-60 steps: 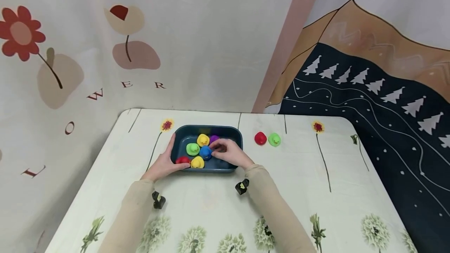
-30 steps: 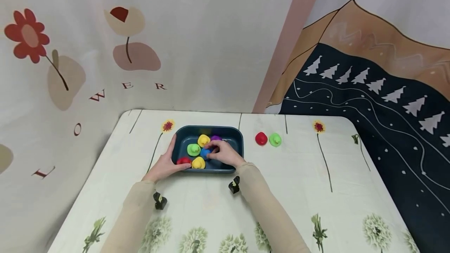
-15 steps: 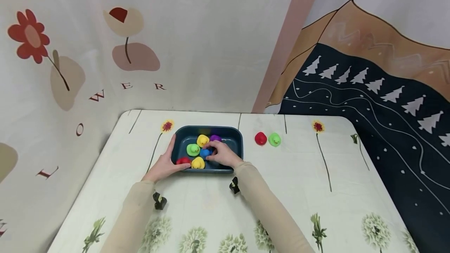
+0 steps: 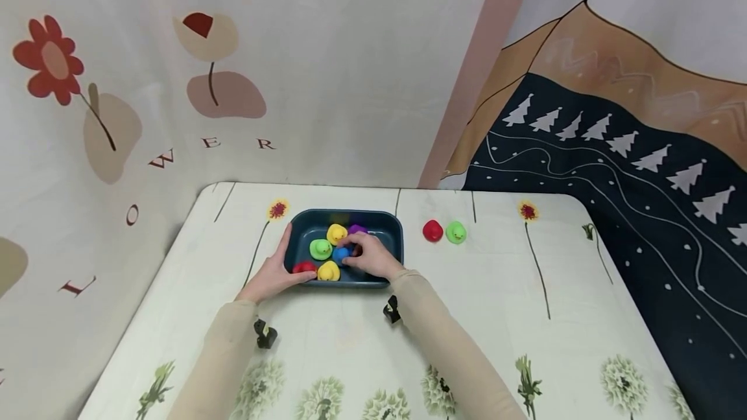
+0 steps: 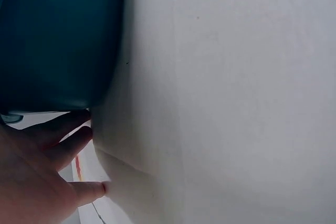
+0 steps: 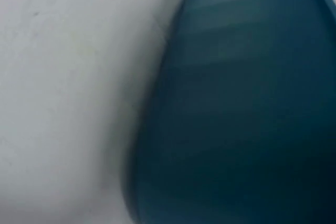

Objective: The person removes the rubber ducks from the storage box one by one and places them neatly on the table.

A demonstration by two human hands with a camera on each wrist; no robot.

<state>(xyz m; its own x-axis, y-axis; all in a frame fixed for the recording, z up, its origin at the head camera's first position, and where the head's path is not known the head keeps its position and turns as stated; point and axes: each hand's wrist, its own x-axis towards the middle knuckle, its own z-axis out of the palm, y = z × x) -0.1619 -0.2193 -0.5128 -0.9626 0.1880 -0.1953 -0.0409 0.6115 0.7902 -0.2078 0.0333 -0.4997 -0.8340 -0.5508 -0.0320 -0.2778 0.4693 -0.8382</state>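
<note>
A dark blue tray (image 4: 382, 220) holds several small rubber ducks. My left hand (image 4: 273, 277) touches its left front corner, index finger along the end wall and thumb along the front rim; the left wrist view shows its other fingers spread by the tray wall (image 5: 58, 40). Inside, my right hand (image 4: 373, 256) pinches a blue rubber duck (image 4: 340, 255), partly hidden by the fingers. Around it sit a green duck (image 4: 320, 249), yellow ducks (image 4: 336, 234) (image 4: 329, 271), a red duck (image 4: 304, 267) and a purple duck (image 4: 358, 229). Only the tray's outer wall (image 6: 236, 103) and cloth show in the right wrist view.
Right of the tray, a red duck (image 4: 432, 231) and a light green duck (image 4: 456, 232) stand side by side on the flower-printed tablecloth (image 4: 484, 303). A printed curtain (image 4: 350, 83) hangs behind the table's back edge.
My right hand has shifted slightly left, and its fingers now cover more of the blue duck than two seconds ago. The left hand, tray and outside ducks stay in place.
</note>
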